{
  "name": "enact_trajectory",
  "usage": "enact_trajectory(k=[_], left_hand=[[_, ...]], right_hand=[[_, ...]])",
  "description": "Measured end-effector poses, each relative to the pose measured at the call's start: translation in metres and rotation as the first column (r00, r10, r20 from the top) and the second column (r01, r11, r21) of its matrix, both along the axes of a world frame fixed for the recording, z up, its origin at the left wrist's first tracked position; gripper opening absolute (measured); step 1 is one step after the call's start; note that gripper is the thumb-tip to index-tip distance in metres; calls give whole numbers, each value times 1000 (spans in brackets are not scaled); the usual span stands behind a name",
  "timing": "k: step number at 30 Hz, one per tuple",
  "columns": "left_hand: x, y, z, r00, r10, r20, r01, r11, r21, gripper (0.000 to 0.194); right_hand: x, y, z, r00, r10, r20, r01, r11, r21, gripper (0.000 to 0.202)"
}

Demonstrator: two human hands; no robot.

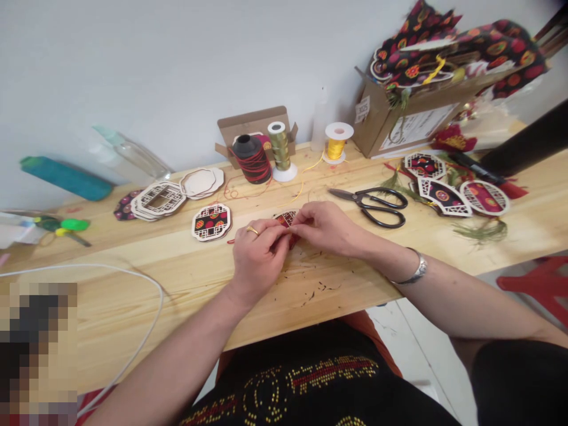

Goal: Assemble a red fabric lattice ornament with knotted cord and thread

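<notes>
The scissors (360, 197) have black handles and dark grey blades. Just left of them, a tag (287, 217) shows dark red beneath lattice; farther left, a plaque (212, 223) is black with red and orange round motifs and pale lattice edging. Behind them, the thread on one spool (336, 148) is bright yellow, on another (280, 149) olive-gold. To their right, a fan (445, 197) is black with cream lattice, and an oval (484, 197) crimson, cream-rimmed.

The table (195, 284) is smooth wood and the bracelet (419, 270) shiny metal.
</notes>
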State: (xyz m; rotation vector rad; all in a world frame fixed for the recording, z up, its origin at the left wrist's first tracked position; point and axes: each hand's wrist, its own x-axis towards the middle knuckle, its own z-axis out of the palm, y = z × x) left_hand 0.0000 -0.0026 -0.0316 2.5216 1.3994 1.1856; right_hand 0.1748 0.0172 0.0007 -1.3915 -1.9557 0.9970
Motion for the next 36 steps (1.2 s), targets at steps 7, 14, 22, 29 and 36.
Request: enact_trajectory(k=[7, 14, 22, 29, 36], left_hand=[[0, -1, 1, 997, 3, -72, 1, 998, 57, 10], [-1, 0, 0, 998, 15, -55, -14, 1000, 25, 11], [-1, 0, -1, 999, 16, -49, -14, 999, 36, 10], [-1, -1, 1, 997, 38, -62, -38, 999, 10, 9], [-5, 2, 0, 997, -22, -75, 26, 998, 51, 9]], right_hand=[[-1, 0, 4, 1000, -17, -10, 16, 998, -64, 17], [5, 6, -3, 991, -21, 131, -3, 984, 180, 21], [11, 8, -6, 973, 185, 136, -221, 912, 345, 13], [12, 6, -8, 921, 180, 344, -334, 821, 462, 18], [11, 4, 1, 820, 159, 550, -482, 710, 514, 20]])
